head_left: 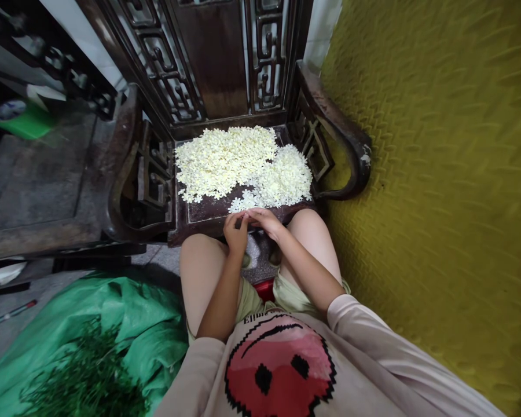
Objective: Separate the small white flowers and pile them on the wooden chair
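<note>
Many small pale flowers lie on the seat of a dark carved wooden chair. A wide yellowish pile covers the back and left, and a whiter heap touches it on the right. A few loose white flowers are at the front edge. My left hand and my right hand meet at the fingertips just in front of them. The fingers of both are bent and pinched together; whatever is between them is too small to make out.
The chair's curved armrests rise on both sides. At the left stand a wooden table and a green container. A green sack with leafy stems lies lower left. A yellow textured surface fills the right side.
</note>
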Motion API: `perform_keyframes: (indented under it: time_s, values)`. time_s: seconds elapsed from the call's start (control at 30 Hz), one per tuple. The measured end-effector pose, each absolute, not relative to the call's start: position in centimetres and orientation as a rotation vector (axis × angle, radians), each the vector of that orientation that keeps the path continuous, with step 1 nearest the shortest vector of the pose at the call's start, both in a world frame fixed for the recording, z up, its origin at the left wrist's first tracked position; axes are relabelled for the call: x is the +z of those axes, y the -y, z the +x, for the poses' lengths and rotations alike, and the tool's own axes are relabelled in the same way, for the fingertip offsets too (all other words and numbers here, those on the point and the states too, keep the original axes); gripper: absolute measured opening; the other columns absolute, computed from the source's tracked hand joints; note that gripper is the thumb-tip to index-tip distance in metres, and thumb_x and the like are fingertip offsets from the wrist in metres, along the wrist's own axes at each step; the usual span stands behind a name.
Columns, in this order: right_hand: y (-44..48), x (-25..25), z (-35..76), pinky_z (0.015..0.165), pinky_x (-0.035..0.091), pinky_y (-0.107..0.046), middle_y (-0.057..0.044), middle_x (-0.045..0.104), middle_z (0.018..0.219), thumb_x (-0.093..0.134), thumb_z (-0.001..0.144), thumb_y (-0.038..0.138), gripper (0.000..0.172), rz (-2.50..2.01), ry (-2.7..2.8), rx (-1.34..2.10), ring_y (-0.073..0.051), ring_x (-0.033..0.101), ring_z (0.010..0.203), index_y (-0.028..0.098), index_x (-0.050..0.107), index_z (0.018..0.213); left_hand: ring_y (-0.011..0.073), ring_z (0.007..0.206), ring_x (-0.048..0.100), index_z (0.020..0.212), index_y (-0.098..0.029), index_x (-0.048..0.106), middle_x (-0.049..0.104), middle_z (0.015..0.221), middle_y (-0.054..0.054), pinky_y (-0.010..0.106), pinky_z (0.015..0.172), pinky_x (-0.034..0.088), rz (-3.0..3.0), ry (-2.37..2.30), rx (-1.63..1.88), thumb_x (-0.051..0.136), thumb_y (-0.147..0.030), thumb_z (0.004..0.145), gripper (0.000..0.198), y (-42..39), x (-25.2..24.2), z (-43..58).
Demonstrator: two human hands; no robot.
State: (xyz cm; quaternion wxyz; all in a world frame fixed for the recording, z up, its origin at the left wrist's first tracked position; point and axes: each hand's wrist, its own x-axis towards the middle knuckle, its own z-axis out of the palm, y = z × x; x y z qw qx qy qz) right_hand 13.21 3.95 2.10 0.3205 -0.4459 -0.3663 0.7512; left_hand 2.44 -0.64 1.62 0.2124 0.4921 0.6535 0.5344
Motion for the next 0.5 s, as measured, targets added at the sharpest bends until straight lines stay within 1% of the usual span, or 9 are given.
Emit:
perform_keyframes:
  time_s: [0.13,0.27,0.37,0.5]
  values:
    - [-4.01,1.96,13.32,0.070,0.039,-0.026,-0.003,0.066,0.084,0.068,0.062,0.046,0.033,-1.209,0.956,1.939,-0.014,0.058,0.078,0.019,0.068,0.083,0.0147,0.079,0.058,0.082,-0.019,0.068,0.064,0.081,0.004,0.028,0.075,0.045,1.326,-1.761,1.492,0.058,-0.034,0.077,0.019,0.41,1.77,2.28]
    - [-4.05,1.93,13.25,0.072,0.040,-0.027,-0.003,0.067,0.085,0.070,0.060,0.046,0.034,-1.207,0.929,1.937,-0.015,0.058,0.081,0.019,0.069,0.080,0.0142,0.078,0.059,0.080,-0.018,0.068,0.064,0.080,0.004,0.028,0.077,0.045,1.326,-1.742,1.525,0.057,-0.033,0.078,0.019,0.35,1.70,2.26]
    - [-4.05,1.85,13.16,0.073,0.040,-0.028,-0.003,0.068,0.085,0.069,0.059,0.047,0.035,-1.197,0.930,1.938,-0.016,0.058,0.081,0.019,0.070,0.080,0.0139,0.077,0.058,0.079,-0.018,0.068,0.064,0.078,0.004,0.028,0.076,0.045,1.347,-1.783,1.526,0.055,-0.033,0.079,0.020,0.41,1.66,2.38]
    - [-3.97,1.77,13.01,0.074,0.040,-0.028,-0.002,0.068,0.081,0.070,0.059,0.047,0.035,-1.204,0.927,1.911,-0.015,0.058,0.078,0.019,0.070,0.081,0.0143,0.079,0.057,0.081,-0.018,0.066,0.063,0.080,0.004,0.028,0.076,0.044,1.419,-1.864,1.489,0.051,-0.034,0.082,0.022,0.53,1.49,2.51]
